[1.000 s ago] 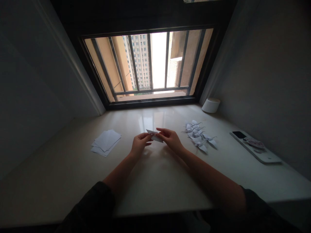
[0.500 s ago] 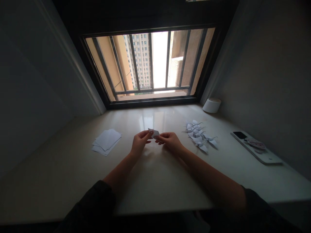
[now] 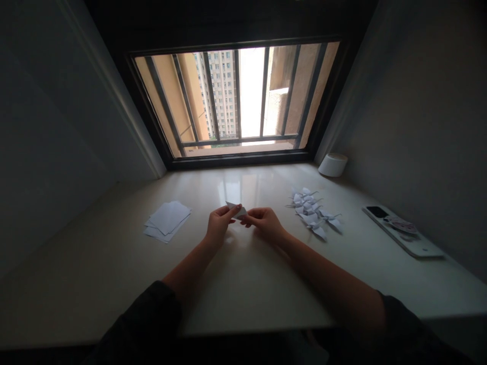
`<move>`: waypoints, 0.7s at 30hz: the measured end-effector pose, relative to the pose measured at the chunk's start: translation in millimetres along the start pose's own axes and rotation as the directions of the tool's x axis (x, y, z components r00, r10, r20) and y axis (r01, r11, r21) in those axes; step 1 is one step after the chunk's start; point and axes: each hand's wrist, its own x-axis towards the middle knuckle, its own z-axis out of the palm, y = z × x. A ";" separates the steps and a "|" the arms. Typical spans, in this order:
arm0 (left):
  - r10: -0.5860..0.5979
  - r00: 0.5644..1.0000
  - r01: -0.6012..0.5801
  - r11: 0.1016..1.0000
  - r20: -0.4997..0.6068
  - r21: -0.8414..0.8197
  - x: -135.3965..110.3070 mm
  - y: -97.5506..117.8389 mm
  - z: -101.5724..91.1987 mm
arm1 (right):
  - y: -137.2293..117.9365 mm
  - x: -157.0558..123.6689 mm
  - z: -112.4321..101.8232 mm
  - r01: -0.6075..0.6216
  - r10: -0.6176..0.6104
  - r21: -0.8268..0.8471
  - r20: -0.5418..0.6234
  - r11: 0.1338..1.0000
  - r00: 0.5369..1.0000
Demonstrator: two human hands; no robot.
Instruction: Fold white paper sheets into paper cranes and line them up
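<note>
A small folded piece of white paper [image 3: 236, 211] is pinched between both my hands just above the pale table [image 3: 243, 284]. My left hand [image 3: 218, 225] grips its left end with thumb and fingers. My right hand [image 3: 266, 223] holds the right end, fingers curled over it. Most of the paper is hidden by my fingers. A stack of flat white sheets [image 3: 167, 220] lies to the left of my hands. A cluster of several folded white paper cranes [image 3: 312, 212] lies to the right.
A white round container [image 3: 333, 165] stands at the back right corner by the barred window [image 3: 238, 99]. A white tray [image 3: 413, 242] with a dark phone [image 3: 376, 211] and a small object lies along the right wall. Walls close in on both sides.
My right hand's fingers have closed over the paper and both hands have drawn nearer together. The paper shows less of itself now than one second ago.
</note>
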 end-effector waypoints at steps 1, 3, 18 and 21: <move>-0.028 1.000 0.028 0.999 0.002 -0.029 0.9 0.2 -0.4 | -0.7 -0.2 -0.4 0.004 -0.004 0.000 0.002 1.000 1.000; -0.075 0.997 0.074 0.994 -0.003 -0.076 2.3 1.4 -0.6 | -1.6 -0.3 -1.2 0.008 -0.008 0.002 0.002 1.000 1.000; -0.174 0.985 0.171 0.969 -0.003 -0.179 6.0 4.9 -6.5 | 4.6 2.3 -3.3 0.000 0.000 -0.014 -0.004 1.000 1.000; -0.185 0.983 0.182 0.962 0.007 -0.202 7.4 3.5 -8.3 | 3.7 1.9 -3.2 -0.003 0.003 -0.020 0.000 1.000 1.000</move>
